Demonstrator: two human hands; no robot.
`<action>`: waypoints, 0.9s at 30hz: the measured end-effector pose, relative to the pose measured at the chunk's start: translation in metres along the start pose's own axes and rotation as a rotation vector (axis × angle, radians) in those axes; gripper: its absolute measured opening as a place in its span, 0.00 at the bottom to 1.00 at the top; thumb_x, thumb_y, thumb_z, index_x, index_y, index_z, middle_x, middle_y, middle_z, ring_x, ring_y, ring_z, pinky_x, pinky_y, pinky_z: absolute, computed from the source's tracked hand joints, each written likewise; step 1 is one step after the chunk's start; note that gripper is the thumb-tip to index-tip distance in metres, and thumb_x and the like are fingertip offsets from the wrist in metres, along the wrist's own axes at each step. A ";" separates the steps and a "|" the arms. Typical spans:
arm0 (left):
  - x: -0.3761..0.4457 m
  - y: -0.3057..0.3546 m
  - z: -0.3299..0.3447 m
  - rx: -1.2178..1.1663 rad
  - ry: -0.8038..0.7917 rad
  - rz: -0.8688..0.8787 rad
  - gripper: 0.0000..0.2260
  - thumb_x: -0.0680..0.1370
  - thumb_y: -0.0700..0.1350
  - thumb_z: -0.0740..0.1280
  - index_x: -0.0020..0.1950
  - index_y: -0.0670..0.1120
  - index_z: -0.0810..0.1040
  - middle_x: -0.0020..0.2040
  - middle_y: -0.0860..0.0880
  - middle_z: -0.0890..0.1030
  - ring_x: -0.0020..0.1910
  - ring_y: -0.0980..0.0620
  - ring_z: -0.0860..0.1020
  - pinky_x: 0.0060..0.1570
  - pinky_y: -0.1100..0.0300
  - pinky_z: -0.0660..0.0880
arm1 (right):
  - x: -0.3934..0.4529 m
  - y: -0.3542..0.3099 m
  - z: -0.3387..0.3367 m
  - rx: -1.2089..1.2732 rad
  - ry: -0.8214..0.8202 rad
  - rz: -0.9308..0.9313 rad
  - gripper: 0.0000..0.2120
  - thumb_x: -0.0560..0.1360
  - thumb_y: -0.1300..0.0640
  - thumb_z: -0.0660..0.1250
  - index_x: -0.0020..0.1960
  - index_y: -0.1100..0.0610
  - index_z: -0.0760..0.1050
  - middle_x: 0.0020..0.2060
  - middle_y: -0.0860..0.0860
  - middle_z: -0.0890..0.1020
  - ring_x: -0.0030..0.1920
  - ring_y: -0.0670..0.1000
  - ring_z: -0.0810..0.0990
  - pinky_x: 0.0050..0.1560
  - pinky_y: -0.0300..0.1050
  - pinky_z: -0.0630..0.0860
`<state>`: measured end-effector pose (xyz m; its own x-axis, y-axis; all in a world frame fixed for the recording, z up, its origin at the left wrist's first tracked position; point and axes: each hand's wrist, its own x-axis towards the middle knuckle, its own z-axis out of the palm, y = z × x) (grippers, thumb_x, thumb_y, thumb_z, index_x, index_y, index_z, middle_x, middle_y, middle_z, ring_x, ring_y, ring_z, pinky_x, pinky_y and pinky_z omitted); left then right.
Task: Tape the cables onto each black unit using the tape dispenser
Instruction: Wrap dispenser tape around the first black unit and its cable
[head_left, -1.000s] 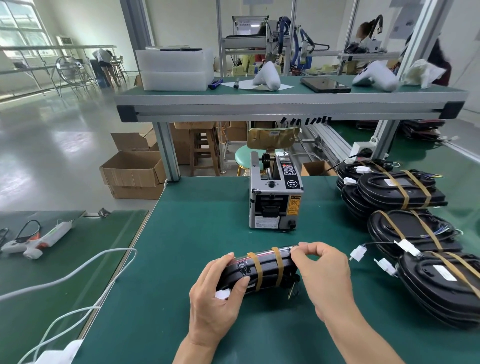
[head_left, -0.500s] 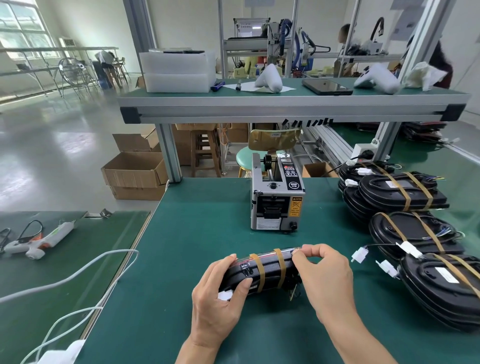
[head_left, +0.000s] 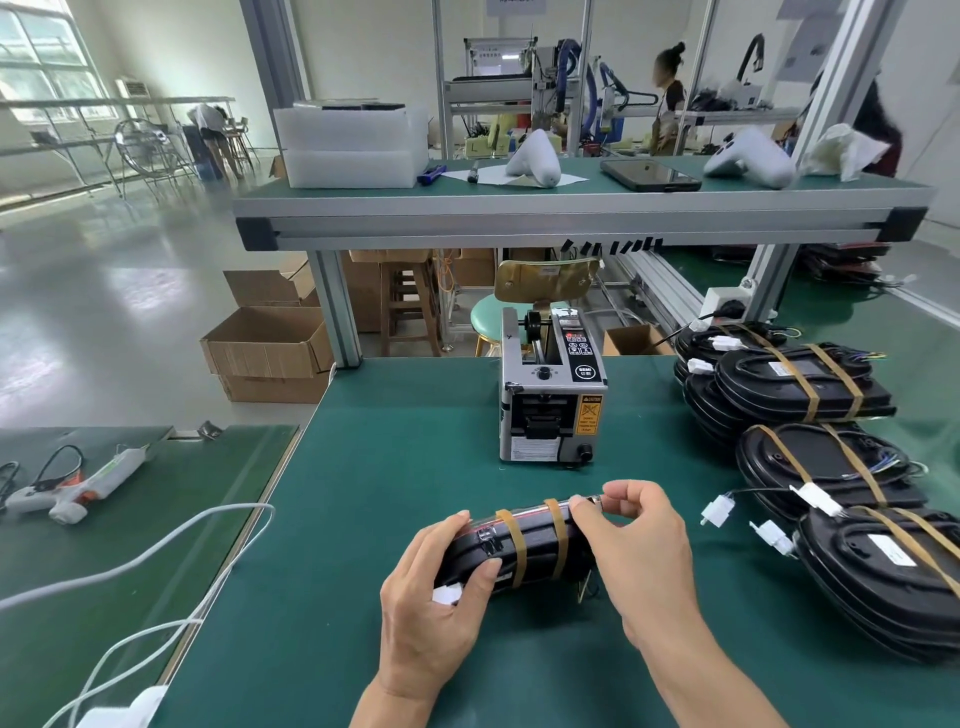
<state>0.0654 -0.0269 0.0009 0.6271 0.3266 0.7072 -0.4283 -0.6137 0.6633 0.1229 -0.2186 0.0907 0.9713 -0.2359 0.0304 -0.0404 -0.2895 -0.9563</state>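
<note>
Item in hand: one black unit, held on edge just above the green surface at near centre, directly in front of the tape dispenser. Two amber tape strips crossed its upper edge side by side, binding the cable bundle to the body. Left hand gripped the unit's left end, thumb curled over the near face, a white connector showing under the thumb. Right hand was clamped on the right end, fingertips pinched together at the top corner just beside the right strip. Change over the preceding second: very slight. Both hands held the same grips, the unit stayed put, and the right fingertips kept working the same corner; no fresh strip had been drawn from the dispenser, whose slot appeared empty. Reading: taping of this unit looked finished, with only pressing down or tidying of the loose end left. Stock at right: a taped units stack and further taped units near right, well apart from the hands.
</note>
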 end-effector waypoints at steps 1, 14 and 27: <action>0.000 0.000 0.000 0.000 0.000 -0.002 0.20 0.78 0.51 0.74 0.63 0.39 0.84 0.58 0.51 0.85 0.58 0.59 0.84 0.60 0.68 0.77 | 0.000 0.001 0.002 0.026 -0.015 0.005 0.10 0.74 0.49 0.76 0.50 0.45 0.77 0.46 0.40 0.82 0.44 0.35 0.80 0.45 0.37 0.73; 0.001 0.003 0.000 -0.036 0.021 -0.027 0.19 0.78 0.52 0.74 0.63 0.41 0.83 0.59 0.55 0.85 0.57 0.57 0.84 0.60 0.68 0.78 | 0.004 0.015 0.008 0.139 -0.031 0.059 0.12 0.83 0.49 0.63 0.46 0.45 0.84 0.42 0.37 0.84 0.47 0.40 0.80 0.47 0.39 0.73; 0.006 0.011 -0.007 -0.176 -0.135 -0.196 0.21 0.77 0.50 0.73 0.70 0.57 0.80 0.62 0.59 0.86 0.62 0.55 0.85 0.60 0.64 0.80 | 0.005 -0.043 -0.007 -0.227 -0.304 -0.391 0.14 0.82 0.40 0.61 0.45 0.47 0.75 0.42 0.40 0.81 0.48 0.43 0.78 0.75 0.49 0.58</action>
<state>0.0600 -0.0263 0.0144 0.7850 0.3210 0.5299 -0.3892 -0.4099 0.8249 0.1280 -0.2136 0.1342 0.9466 0.1987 0.2539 0.3209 -0.5032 -0.8024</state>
